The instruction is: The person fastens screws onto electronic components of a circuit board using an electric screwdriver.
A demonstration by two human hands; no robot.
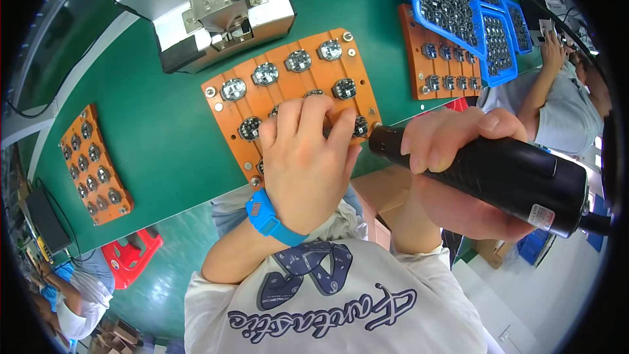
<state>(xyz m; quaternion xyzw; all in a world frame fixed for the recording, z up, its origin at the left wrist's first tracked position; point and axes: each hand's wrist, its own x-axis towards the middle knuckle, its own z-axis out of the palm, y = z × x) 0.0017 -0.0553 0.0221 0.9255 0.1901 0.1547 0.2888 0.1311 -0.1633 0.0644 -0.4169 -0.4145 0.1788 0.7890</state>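
My right hand point(458, 151) is wrapped round a black electric screwdriver point(524, 177), whose nose points left at the near right corner of an orange fixture board point(288, 82). That board lies on the green table and carries rows of small round circuit modules point(298, 61) in its pockets. My left hand point(304, 141), with a blue watch point(265, 216) on its wrist, rests over the near half of the board. Its fingers are apart and bent down onto the modules, several of which it hides. One module point(360, 126) shows between the index finger and the screwdriver's nose.
A metal fixture point(223, 19) stands behind the board. Another orange board point(95, 164) with modules lies at the left, and a third point(426, 59) at the right under blue trays point(481, 46) full of modules. A red stool point(134, 259) stands at lower left. Other people sit at both sides.
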